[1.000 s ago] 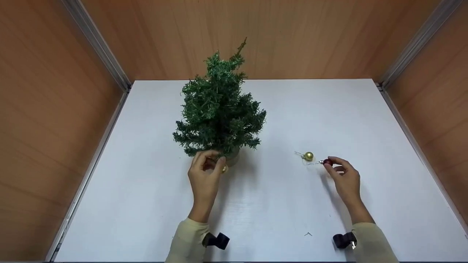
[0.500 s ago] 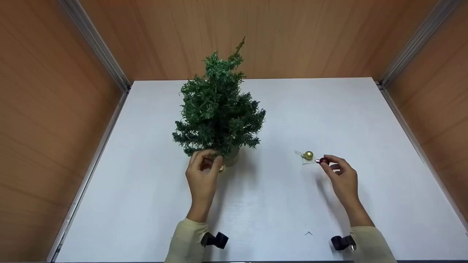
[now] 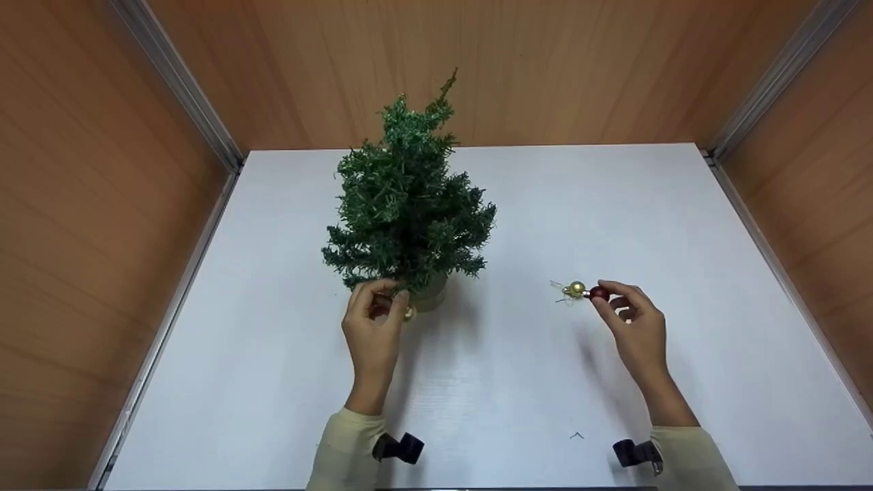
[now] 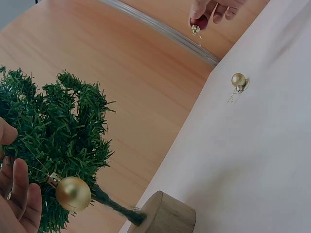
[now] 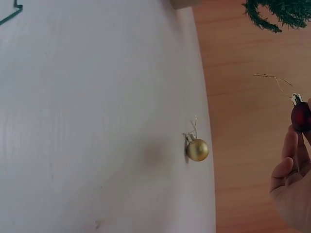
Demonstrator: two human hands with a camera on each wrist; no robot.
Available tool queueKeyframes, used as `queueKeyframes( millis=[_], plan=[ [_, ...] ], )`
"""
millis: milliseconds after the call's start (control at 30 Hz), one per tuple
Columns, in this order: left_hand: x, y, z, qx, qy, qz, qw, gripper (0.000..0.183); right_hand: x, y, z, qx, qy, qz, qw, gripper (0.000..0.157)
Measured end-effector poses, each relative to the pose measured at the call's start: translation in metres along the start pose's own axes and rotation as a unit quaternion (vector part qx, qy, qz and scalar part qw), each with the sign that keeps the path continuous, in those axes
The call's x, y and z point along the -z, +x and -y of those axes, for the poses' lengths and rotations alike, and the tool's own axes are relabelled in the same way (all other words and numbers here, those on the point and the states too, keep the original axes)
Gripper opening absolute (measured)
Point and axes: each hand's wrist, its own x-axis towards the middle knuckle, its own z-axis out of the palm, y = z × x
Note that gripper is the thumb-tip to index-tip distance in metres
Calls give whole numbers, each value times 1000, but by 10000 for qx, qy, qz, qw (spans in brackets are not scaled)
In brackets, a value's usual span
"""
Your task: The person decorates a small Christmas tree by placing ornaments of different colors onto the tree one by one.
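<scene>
A small artificial Christmas tree (image 3: 409, 198) stands left of centre, its round wooden base (image 4: 167, 213) partly hidden by branches in the head view. My left hand (image 3: 372, 327) is at the lowest front branches, pinching the thin string of a gold bauble (image 4: 73, 193). That bauble hangs just beside the fingers, close to the greenery. On the right, my right hand (image 3: 634, 327) holds a dark red bauble (image 5: 301, 116) between thumb and fingertips, raised off the table, its cap and loose string pointing left. A second gold bauble (image 5: 197, 150) lies on the table near it.
The white table (image 3: 505, 382) has wooden panels on three sides, with the back panel (image 3: 580, 75) behind the tree. A small bent dark green piece (image 3: 577, 435) lies near the front edge. Black wrist cameras sit on both sleeves.
My right hand has lifted the red bauble and carried it slightly left and away from me, so it now overlaps the gold one in the head view. The left hand has shifted slightly left.
</scene>
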Motion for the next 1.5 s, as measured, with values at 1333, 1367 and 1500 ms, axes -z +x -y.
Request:
queueKeyframes(
  millis=[1333,1367,1500],
  plan=[
    [10,9,-1,-20,187,-170,9997,9,-16,-25,75,678,536,379,9955,28],
    [11,10,-1,-22,184,-179,9997,9,-16,-25,76,660,552,383,9956,28],
    [13,11,-1,-27,200,-239,9995,9,-16,-25,78,634,597,404,9954,28]
  ],
)
